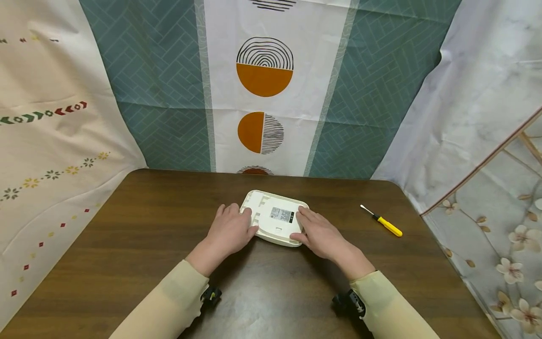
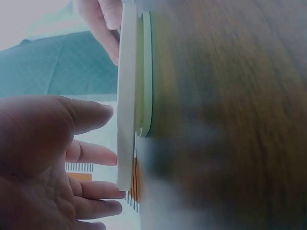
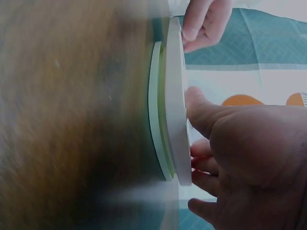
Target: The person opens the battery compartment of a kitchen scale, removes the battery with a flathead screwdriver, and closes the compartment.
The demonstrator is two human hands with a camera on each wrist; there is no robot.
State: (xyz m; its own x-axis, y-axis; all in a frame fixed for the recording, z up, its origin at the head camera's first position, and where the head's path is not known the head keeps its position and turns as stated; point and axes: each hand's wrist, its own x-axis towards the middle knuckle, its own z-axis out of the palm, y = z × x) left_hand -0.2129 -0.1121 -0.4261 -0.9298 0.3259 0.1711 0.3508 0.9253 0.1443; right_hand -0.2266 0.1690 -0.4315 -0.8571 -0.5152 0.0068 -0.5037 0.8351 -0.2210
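Plainly, in the head view, a white plastic device [image 1: 271, 225], a rounded slab, lies face-down-looking flat on the table [image 1: 190, 197] between the two hands. A shallow recess [image 1: 259, 205] with notched walls runs across its left part; the small details inside are too small to tell. Its smooth raised panel bears a printed label [image 1: 279, 214] with a black block. The left hand [image 1: 230, 228] rests at the left end and the right hand [image 1: 322, 235] on the right end, fingers extended, not clamped. Right of them lies a screwdriver [image 1: 387, 226], its yellow handle near and metal shaft far. The table is dark, wood-grained; patterned cloth [image 1: 169, 84] hangs behind it. In the left wrist view, the left hand's thumb and fingers stand apart, fingertips at the device's upper face; beneath, a pale greenish curved rim [image 2: 148, 72] sits next to the wood. In the right wrist view, the right hand's thumb meets that face, its fingers spread apart and gently bent.
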